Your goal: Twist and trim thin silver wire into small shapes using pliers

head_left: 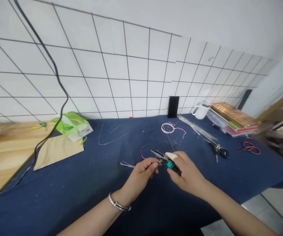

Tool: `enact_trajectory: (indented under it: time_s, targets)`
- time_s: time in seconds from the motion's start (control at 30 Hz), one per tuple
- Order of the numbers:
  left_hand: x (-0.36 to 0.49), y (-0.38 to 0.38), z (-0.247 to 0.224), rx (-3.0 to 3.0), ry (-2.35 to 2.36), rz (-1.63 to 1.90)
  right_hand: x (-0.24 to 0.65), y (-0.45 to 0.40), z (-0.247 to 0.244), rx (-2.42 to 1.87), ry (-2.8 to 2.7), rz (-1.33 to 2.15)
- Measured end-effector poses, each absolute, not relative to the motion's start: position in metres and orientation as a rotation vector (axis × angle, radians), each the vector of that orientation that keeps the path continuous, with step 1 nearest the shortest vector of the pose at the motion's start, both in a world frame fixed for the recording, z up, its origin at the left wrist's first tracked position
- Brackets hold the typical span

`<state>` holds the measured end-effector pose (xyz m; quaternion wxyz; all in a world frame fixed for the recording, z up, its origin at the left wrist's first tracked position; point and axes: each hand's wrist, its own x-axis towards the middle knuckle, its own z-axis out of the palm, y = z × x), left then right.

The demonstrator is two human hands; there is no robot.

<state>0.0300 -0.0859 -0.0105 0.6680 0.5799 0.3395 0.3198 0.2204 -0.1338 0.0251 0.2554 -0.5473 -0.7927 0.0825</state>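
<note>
My left hand (146,170) pinches a thin silvery wire (126,164) whose looped end sticks out to the left of the fingers. In my right hand (187,172) is a pair of pliers (170,164) with teal and black handles, and a white covering wraps one finger. The pliers' jaws point up and left, close beside my left fingertips; whether they grip the wire is too small to tell. Just beyond the hands, a thin curved wire (141,151) with a pinkish end lies on the dark blue cloth (82,190).
Behind the hands lie a white ring (162,128) with pink thread (181,128) and a bundle of straight wires (198,128). Keys (216,152), red-handled scissors (251,148), a white mug (201,111) and stacked books (235,114) stand right. A green packet (70,123) and black cable (57,73) are left.
</note>
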Motion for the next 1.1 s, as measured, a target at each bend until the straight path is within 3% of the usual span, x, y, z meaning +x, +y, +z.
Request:
enact_trajectory:
  time_s: [1.1]
  targets:
    - [0.024,-0.088,0.004,1.311,0.776,0.852,0.202,-0.132,0.035,-1.436,-2.169,0.008]
